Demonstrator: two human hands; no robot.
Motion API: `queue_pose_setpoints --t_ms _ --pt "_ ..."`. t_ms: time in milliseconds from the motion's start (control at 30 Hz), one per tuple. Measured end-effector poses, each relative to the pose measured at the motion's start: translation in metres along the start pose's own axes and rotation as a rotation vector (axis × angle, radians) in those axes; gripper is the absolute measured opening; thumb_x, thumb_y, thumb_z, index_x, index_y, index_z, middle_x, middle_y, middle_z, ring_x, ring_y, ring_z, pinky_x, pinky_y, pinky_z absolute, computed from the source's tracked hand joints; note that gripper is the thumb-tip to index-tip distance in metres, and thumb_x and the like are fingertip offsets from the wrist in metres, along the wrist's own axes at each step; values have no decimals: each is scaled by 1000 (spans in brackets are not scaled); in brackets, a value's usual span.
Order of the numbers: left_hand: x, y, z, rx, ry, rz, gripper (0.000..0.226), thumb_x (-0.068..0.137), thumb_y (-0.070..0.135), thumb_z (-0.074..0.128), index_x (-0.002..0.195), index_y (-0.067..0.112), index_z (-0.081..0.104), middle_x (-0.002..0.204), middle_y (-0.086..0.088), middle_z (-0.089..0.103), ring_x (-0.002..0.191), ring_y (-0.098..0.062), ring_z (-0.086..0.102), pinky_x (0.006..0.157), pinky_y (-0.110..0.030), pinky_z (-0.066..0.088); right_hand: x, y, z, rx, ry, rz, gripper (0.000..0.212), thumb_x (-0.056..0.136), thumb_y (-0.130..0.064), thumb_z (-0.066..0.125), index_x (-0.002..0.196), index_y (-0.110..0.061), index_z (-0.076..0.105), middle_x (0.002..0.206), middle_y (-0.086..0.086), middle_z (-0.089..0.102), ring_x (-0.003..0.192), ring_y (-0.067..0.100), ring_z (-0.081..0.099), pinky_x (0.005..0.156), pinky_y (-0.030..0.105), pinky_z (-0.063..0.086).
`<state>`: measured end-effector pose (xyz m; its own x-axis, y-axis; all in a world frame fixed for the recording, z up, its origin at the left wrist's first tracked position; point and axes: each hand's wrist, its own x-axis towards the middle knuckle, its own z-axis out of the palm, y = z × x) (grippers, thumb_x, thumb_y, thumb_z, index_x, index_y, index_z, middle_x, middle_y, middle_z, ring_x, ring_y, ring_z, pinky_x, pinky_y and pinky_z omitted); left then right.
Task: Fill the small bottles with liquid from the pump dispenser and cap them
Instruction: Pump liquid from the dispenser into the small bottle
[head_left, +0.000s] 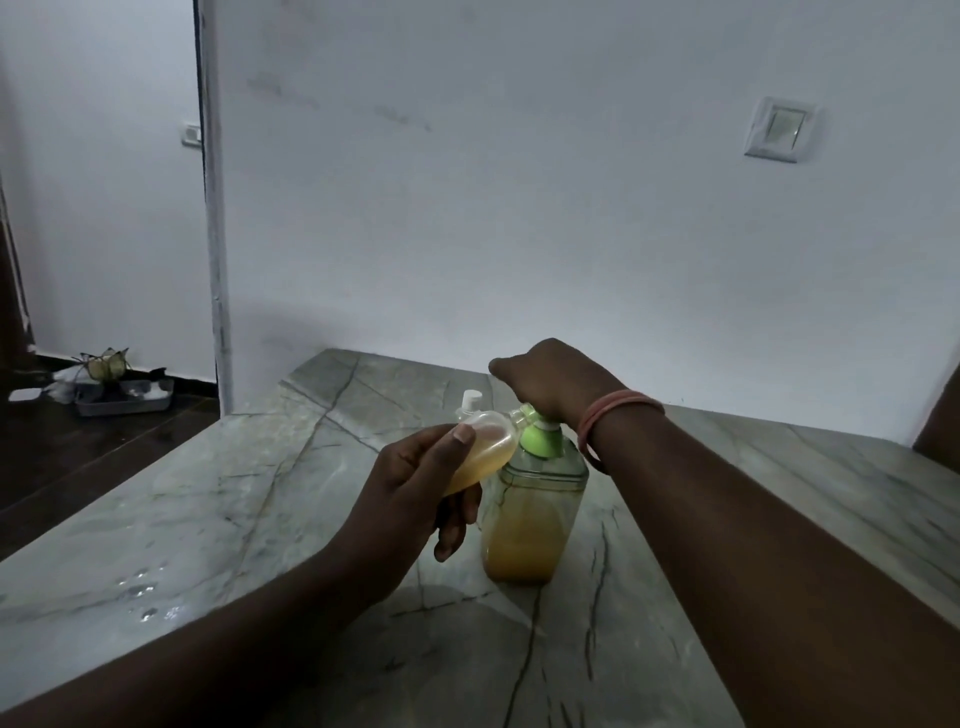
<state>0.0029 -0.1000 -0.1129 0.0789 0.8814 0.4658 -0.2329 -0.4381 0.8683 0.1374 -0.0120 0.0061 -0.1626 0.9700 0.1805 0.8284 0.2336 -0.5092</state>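
Partly, right hand (550, 382) hides pump dispenser (530, 512) head

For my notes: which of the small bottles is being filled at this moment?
The small bottle that the left hand holds tilted at the pump dispenser. The other, white-capped bottle stands behind it on the table, untouched.

Bare countertop (218, 519) around pump dispenser (530, 514)

Amber liquid in clear small bottle (480, 457), green-collared pump dispenser (535, 499), grey veined marble table (260, 519), pink bangles (608, 421)
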Motion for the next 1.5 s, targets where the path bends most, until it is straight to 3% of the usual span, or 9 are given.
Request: queue_pose_setpoints --t_ms 233,400,733,867,967,1133,1233,1333,1500 --pt "-1 2 3 7 -2 -11 33 101 32 46 116 12 67 61 -13 57 39 -18 42 38 -22 37 6 -10 -9 -236 39 -41 26 84 -35 56 66 -16 56 68 1 60 64 20 58 58 27 42" --pt "0 1 1 51 17 -3 33 102 31 45 120 11 63 61 -11 58 40 -17 44 38 -23 38 3 2 1 -23 20 2 37 86 -28 52 55 -14 37 52 2 40 48 21 33 49 28 26" --pt "-2 4 3 4 2 -20 33 101 32 46 116 10 67 61 -13 56 40 -18 42 38 -22 37 4 -8 -8 -171 63 -20 27 83 -34 56 63 -16 52 64 2 56 58 20 53 55 27 37" --pt "-1 3 3 5 4 -13 34 101 33 46 116 10 66 60 -14 56 39 -17 43 38 -23 37 1 1 -1 28 82 21 34 84 -27 55 56 -14 40 54 2 42 49 21 36 49 27 28" --pt "-1 2 2 3 9 -11 32 100 33 47 114 13 68 60 -14 56 39 -18 43 38 -23 37 1 2 1 33 39 42 37 85 -23 55 55 -14 36 53 2 38 48 21 32 49 28 25" --pt "-3 7 3 -7 -2 -9 30 99 35 48 110 18 71 61 -14 57 40 -18 43 39 -23 38 4 -6 -4 -158 -20 22 30 88 -26 52 61 -14 47 66 3 53 55 18 46 52 27 33" --pt "-2 6 4 -4 -13 -3 32 102 33 46 113 14 69 61 -13 57 40 -17 43 39 -23 37 5 -11 -7 -221 57 -35 27 85 -34 55 66 -15 53 71 2 60 62 19 55 59 28 43" --pt "-2 4 1 14 -2 -1 32 102 32 46 116 14 67 62 -13 58 40 -17 45 39 -23 38 5 -2 0 -79 94 -30 31 84 -30 54 60 -13 46 57 2 49 51 20 44 51 26 33" --pt "-1 3 1 12 -7 -8 32 103 32 46 117 12 67 61 -13 57 39 -17 44 39 -23 37 2 2 1 -97 16 -15 31 86 -23 50 59 -13 39 57 2 43 50 20 35 50 27 28"
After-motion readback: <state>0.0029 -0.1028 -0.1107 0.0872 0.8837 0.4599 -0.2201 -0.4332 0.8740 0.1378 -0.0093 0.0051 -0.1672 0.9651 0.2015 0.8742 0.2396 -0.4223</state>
